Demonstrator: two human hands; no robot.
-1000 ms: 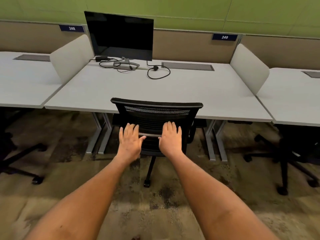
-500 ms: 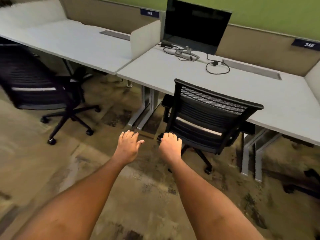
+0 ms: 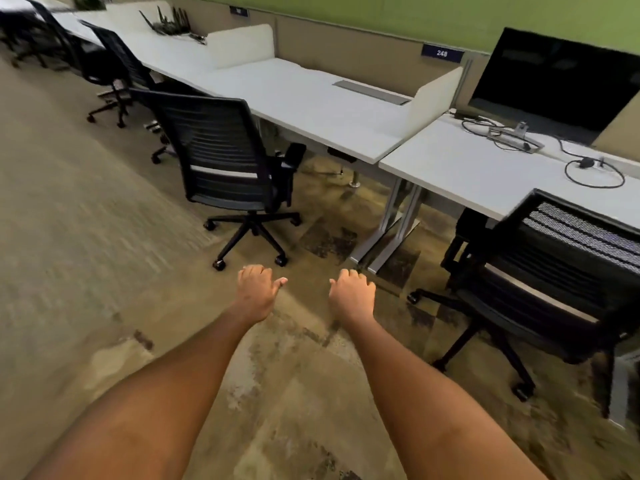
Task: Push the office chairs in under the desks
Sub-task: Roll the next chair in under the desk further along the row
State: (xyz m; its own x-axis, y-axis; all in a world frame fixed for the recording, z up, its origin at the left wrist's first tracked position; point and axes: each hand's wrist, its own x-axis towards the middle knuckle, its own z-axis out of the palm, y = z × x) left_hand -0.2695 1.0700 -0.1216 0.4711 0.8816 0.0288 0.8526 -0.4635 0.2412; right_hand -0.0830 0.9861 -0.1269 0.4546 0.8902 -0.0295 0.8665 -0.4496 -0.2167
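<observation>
My left hand [image 3: 257,293] and right hand [image 3: 352,295] hang loosely curled and hold nothing, free for the next mesh office chair [image 3: 225,161], which stands pulled out from the desk [image 3: 311,109], left of the monitor [image 3: 557,77].

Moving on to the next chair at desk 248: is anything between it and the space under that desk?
Nothing visible blocks it. The chair stands out on the carpet, angled, its armrest near the desk edge. The floor under the desk looks bare; the desk legs stand off to its right. Both hands, left and right, are empty.
</observation>
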